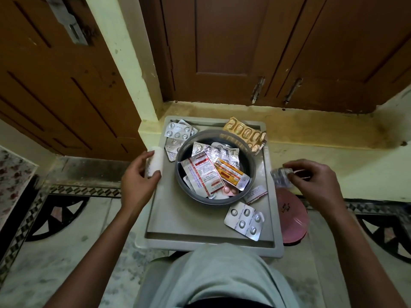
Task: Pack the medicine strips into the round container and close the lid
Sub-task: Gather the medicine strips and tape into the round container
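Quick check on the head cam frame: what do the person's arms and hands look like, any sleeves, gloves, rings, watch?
Both forearms are bare up to the bottom edge of the frame; no sleeves show. The left hand and right hand are ungloved. No ring, watch, bracelet or marking is visible on either wrist or on the fingers in view. Nothing else is worn on the arms.

Round grey container open, upright, holding jumbled medicine strips; pink lid off, lying right of it.

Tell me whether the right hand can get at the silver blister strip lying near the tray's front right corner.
Probably not yet: the right hand already pinches a small clear strip, though nothing covers the silver blister strip.
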Demonstrator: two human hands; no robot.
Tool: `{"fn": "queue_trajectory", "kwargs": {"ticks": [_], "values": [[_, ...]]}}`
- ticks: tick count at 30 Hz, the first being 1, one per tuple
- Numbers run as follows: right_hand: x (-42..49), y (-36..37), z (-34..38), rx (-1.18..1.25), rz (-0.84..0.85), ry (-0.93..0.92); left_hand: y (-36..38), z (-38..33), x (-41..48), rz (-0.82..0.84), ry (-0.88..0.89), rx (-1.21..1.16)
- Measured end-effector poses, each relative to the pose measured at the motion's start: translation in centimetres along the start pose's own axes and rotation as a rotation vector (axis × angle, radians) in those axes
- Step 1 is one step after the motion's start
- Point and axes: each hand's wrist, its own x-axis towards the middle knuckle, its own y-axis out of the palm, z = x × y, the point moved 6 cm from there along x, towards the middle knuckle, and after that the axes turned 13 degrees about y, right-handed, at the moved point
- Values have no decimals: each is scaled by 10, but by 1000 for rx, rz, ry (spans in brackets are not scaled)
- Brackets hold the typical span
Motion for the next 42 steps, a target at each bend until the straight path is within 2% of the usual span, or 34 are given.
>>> {"fn": "queue_trajectory", "kwargs": {"ticks": [4,6,8,11,18,25,28,30,32,34,36,39,42], "values": [[-2,12,32,33,-217,-282,0,-33,4,-21,63,-107],[-2,37,47,-78,-193,-455,14,-54,8,58,118,-114],[-4,69,54,-255,-93,-568,33,-72,13,145,190,-65],[-7,99,51,-475,29,-570,61,-89,20,240,316,80],[-5,98,55,-482,135,-520,107,-93,43,562,585,456],[-12,103,54,-544,189,-587,113,-85,61,659,652,441],[-11,93,56,-418,203,-537,111,-85,58,697,677,421],[-9,74,55,-228,115,-478,104,-86,51,628,718,395],[-4,52,40,-101,-20,-369,87,-85,43,403,707,316],[6,37,13,-105,-79,-193,63,-70,37,154,558,210],[10,39,-12,-215,7,-49,44,-47,31,-1,410,159],[-2,62,-18,-436,187,-104,30,-22,23,-52,330,208],[-6,75,-15,-511,193,-164,30,-9,12,-14,308,264]]}}
